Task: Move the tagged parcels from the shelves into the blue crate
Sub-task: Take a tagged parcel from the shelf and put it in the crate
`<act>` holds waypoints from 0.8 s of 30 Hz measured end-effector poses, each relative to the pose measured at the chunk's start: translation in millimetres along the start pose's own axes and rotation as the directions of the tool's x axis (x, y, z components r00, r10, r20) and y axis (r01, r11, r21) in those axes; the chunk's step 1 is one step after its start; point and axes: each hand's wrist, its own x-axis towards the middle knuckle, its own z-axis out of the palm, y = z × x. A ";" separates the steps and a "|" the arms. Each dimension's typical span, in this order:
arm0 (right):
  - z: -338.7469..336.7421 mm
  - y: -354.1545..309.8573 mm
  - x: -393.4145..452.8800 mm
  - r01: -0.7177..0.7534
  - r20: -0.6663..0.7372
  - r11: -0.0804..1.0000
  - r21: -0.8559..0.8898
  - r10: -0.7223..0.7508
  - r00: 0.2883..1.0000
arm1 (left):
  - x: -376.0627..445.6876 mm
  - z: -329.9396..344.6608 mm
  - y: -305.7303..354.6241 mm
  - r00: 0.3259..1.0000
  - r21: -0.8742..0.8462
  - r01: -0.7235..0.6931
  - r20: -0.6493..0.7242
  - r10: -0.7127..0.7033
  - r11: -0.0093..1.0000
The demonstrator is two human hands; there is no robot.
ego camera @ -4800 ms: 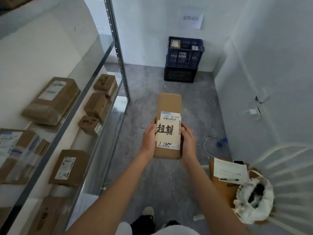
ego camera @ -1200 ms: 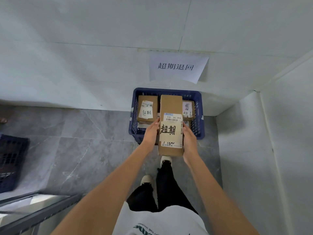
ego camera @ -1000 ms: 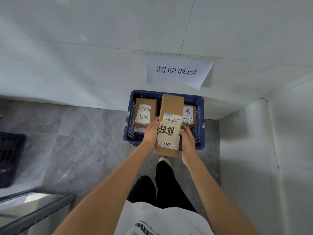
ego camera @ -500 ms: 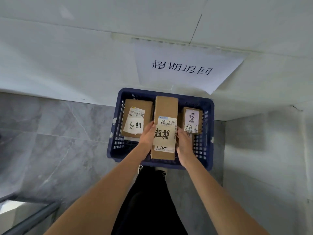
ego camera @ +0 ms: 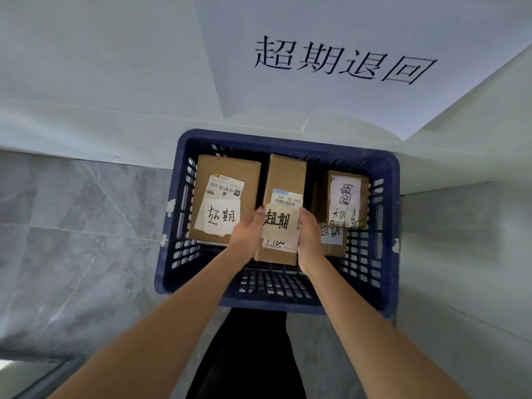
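A long brown tagged parcel [ego camera: 283, 180] with a white handwritten tag is inside the blue crate [ego camera: 383, 286], in the middle. My left hand [ego camera: 247, 231] grips its left side and my right hand [ego camera: 308, 232] grips its right side. A wider tagged parcel [ego camera: 227, 180] lies to its left in the crate. A small tagged parcel [ego camera: 347, 197] sits to its right on top of another tagged parcel [ego camera: 334, 240], which is partly hidden by my right hand.
The crate stands on the grey tiled floor [ego camera: 80, 226] in a corner of white walls. A white paper sign [ego camera: 339, 61] with black characters hangs on the wall above it. A metal shelf edge [ego camera: 26, 375] shows at bottom left.
I walked from the shelves to the crate carrying the long parcel in both hands. Over the last second the parcel went down into the crate between the other parcels.
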 end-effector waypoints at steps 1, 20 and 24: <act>0.5 3.6 3.4 0.004 0.003 1.000 -0.001 -0.004 1.000 | -1.7 4.2 -1.9 1.000 0.022 -0.021 0.019 0.021 1.000; -9.6 -10.8 -21.5 0.064 0.140 0.956 -0.286 -0.025 0.990 | -43.4 7.6 2.0 0.991 -0.143 -0.131 -0.040 0.126 0.981; -26.2 -64.1 -74.3 0.206 0.153 0.861 -0.465 -0.151 0.977 | -92.4 -20.2 29.3 0.967 0.153 -0.243 -0.035 0.251 0.958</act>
